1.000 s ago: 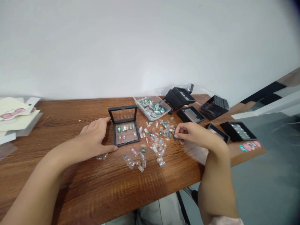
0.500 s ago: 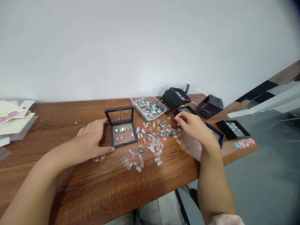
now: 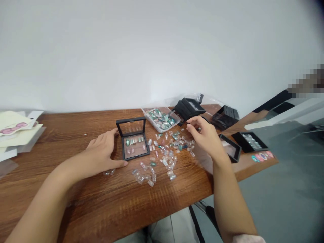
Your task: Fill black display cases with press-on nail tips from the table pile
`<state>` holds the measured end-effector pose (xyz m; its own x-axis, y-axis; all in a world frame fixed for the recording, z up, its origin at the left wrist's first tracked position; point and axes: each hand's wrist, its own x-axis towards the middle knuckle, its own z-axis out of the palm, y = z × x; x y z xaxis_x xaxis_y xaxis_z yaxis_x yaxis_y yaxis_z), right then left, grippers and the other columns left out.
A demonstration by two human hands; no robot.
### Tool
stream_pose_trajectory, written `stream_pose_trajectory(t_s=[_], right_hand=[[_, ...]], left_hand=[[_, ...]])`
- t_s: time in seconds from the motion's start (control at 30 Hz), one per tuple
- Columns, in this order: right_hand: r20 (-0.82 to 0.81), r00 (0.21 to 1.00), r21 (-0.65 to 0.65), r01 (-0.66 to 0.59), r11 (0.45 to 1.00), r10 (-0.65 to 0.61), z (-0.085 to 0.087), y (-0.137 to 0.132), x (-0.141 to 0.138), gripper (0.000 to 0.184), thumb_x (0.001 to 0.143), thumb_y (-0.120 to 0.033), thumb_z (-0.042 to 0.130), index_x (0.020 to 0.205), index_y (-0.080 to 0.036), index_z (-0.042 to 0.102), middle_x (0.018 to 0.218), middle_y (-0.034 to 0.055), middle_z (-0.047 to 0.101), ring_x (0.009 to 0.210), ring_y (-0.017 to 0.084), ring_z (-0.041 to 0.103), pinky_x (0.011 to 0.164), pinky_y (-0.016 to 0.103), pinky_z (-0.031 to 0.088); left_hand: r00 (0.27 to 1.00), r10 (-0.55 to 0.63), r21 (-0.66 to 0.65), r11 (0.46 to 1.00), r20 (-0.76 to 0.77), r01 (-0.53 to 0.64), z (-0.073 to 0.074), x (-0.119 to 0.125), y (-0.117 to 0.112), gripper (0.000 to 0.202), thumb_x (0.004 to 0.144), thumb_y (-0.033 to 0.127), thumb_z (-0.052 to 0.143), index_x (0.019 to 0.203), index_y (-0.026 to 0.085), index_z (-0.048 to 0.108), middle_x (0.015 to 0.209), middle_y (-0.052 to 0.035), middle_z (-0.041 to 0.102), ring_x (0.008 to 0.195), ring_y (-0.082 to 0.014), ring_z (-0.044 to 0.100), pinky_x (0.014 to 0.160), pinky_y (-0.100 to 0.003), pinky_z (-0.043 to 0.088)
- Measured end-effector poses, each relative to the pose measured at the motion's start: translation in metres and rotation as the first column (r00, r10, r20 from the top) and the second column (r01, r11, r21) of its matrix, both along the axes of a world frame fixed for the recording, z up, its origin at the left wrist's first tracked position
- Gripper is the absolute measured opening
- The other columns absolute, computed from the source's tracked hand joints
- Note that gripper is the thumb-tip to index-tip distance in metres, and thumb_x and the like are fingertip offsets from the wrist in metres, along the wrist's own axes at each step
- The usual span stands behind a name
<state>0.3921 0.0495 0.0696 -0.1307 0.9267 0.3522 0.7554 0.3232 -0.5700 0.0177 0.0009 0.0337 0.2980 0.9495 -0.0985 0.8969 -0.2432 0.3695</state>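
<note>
My left hand (image 3: 102,150) lies open on the table, its thumb stretched to the front left corner of a black case (image 3: 123,153) and its fingers along the case's left side. The case stands with its windowed lid raised; green and pink press-on nails (image 3: 134,141) sit in rows inside. My right hand (image 3: 204,136) hovers by the right edge of a scattered pile of loose press-on nails (image 3: 165,153). Its fingers are curled, thumb and forefinger tips close together; whatever they hold, if anything, is too small to make out. A few clear nails (image 3: 109,172) lie beside my left thumb.
A clear plastic tub (image 3: 162,130) full of nails stands behind the pile. Black cases (image 3: 189,108) are stacked at the back right, partly in clear film. Another open case (image 3: 250,141) and round stickers (image 3: 262,156) lie near the right edge. Cards (image 3: 20,135) lie left.
The view has shifted slightly. My right hand has lifted a little and moved away from the flat case behind it, its fingertips still close together. My left hand keeps its place at the case.
</note>
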Motion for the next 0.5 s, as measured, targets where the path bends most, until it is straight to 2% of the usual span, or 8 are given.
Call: stream_pose_trajectory(t_s=[0.13, 0.27, 0.4, 0.5], right_hand=[[0.007, 0.998, 0.033, -0.058, 0.998, 0.058, 0.002, 0.004, -0.008, 0.014, 0.093, -0.029, 0.054, 0.095, -0.02, 0.064, 0.094, 0.0055, 0.071, 0.086, 0.02, 0.065, 0.068, 0.029, 0.047], [0.061, 0.985, -0.008, -0.158, 0.987, 0.159, 0.013, 0.023, -0.017, 0.015, 0.091, -0.027, 0.056, 0.1, -0.02, 0.065, 0.095, 0.0054, 0.071, 0.084, 0.02, 0.066, 0.074, 0.032, 0.05], [0.219, 0.901, -0.122, -0.356, 0.926, 0.375, 0.031, 0.052, -0.037, 0.018, 0.09, -0.023, 0.058, 0.106, -0.02, 0.065, 0.106, 0.0067, 0.071, 0.095, 0.02, 0.066, 0.084, 0.032, 0.05], [0.323, 0.838, -0.192, -0.398, 0.897, 0.44, 0.034, 0.074, -0.059, 0.02, 0.086, -0.023, 0.065, 0.106, -0.019, 0.067, 0.101, 0.0065, 0.073, 0.093, 0.02, 0.066, 0.084, 0.03, 0.049]], left_hand=[[1.0, 0.013, -0.025, 1.0, 0.002, -0.013, 0.006, 0.004, -0.002, 0.111, 0.07, 0.072, 0.066, 0.152, 0.014, 0.019, 0.151, -0.0201, 0.037, 0.141, -0.0389, 0.034, 0.114, -0.053, 0.031], [0.999, 0.031, -0.051, 0.998, 0.017, -0.03, 0.012, 0.007, -0.006, 0.109, 0.07, 0.067, 0.067, 0.151, 0.011, 0.021, 0.152, -0.0208, 0.035, 0.143, -0.0375, 0.031, 0.115, -0.051, 0.029], [0.999, 0.031, -0.057, 0.998, 0.032, -0.029, 0.015, 0.009, -0.007, 0.108, 0.069, 0.064, 0.068, 0.152, 0.012, 0.021, 0.151, -0.0217, 0.037, 0.142, -0.0375, 0.032, 0.115, -0.052, 0.029], [0.998, 0.03, -0.058, 0.998, 0.057, -0.026, 0.016, 0.01, -0.007, 0.107, 0.068, 0.062, 0.068, 0.151, 0.015, 0.021, 0.151, -0.021, 0.037, 0.143, -0.037, 0.032, 0.115, -0.053, 0.028]])
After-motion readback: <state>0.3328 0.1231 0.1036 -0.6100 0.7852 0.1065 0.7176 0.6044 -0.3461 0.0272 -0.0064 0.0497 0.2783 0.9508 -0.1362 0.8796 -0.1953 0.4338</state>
